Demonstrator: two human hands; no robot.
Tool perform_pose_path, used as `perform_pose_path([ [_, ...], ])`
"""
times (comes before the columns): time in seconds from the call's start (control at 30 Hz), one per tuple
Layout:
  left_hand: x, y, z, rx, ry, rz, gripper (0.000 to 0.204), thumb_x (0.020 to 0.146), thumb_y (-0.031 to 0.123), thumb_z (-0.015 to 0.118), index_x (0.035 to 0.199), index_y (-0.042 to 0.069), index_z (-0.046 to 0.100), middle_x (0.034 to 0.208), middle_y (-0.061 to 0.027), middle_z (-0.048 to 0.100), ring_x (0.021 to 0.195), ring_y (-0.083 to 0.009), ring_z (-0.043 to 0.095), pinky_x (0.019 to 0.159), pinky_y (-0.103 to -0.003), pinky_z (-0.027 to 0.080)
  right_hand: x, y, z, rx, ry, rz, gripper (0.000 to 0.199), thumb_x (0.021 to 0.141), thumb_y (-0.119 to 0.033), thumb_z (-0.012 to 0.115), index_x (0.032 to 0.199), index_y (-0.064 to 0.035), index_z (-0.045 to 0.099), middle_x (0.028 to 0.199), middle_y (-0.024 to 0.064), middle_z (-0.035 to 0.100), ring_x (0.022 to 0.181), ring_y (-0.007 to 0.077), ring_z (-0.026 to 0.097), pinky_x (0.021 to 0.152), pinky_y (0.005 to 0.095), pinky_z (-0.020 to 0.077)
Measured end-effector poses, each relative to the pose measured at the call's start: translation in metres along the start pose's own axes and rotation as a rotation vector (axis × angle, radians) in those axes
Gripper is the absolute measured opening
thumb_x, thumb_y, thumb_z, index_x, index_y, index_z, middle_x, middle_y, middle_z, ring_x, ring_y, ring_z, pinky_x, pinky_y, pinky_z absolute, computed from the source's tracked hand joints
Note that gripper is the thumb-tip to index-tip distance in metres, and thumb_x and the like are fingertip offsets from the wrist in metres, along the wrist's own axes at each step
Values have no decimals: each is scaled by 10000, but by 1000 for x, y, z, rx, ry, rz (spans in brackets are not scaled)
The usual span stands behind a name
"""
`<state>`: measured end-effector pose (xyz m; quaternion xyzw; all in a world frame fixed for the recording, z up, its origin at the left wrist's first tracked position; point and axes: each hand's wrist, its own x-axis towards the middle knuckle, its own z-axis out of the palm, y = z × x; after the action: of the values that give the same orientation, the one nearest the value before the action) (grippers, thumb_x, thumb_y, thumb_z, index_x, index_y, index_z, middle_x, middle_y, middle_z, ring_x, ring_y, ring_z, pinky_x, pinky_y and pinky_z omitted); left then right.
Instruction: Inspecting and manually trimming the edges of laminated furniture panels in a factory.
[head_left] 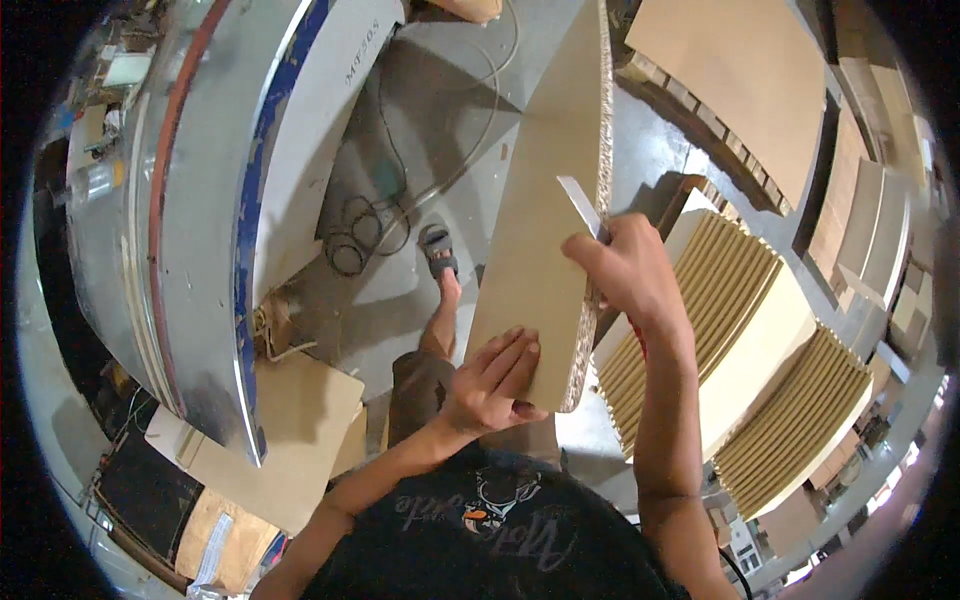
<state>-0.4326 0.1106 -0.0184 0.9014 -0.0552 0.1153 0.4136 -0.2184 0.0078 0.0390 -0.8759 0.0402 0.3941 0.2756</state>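
Observation:
A long cream-faced chipboard panel (535, 210) stands on edge in front of me, its rough speckled edge (603, 150) turned to the right. My left hand (497, 378) lies on the panel's face near its close end, fingers extended and thumb at the end, gripping it. In my right hand (630, 270) is a flat, pale metal blade (577, 203), closed in the fist at the panel's right edge. The blade's tip points up and left across the panel face. Whatever handle it has is mostly covered by my fingers.
To the left runs a large grey machine table (205, 200) with a blue-edged border. A coiled cable (355, 235) and hose lie on the floor beyond my sandalled foot (437, 240). Stacked cream panels (740, 310) stand at right, with a brown board stack (735, 70) farther off.

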Motion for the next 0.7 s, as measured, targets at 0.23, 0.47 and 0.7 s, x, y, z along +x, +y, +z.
perform_pose_path([
  [0.23,144,-17,-8,-234,196,-36,571,887,262,607,1290,-119,473,1178,-308,592,1045,-409,630,817,-413,536,67,-36,-71,483,207,-235,603,899,-539,559,869,50,685,673,68,636,425,102,432,412,257,353],
  [0.47,302,-52,-18,-282,271,-107,496,933,313,558,1181,-116,538,805,-240,654,740,-393,653,655,-421,516,37,32,-27,655,398,-276,311,884,-280,635,1030,-12,696,841,58,698,491,41,468,450,225,369],
  [0.7,393,-67,2,-202,408,-42,358,935,337,525,991,-10,596,611,-186,589,604,-389,616,574,-461,464,34,50,66,411,500,-396,561,705,-182,812,1195,22,629,891,129,715,737,153,660,710,310,532],
])
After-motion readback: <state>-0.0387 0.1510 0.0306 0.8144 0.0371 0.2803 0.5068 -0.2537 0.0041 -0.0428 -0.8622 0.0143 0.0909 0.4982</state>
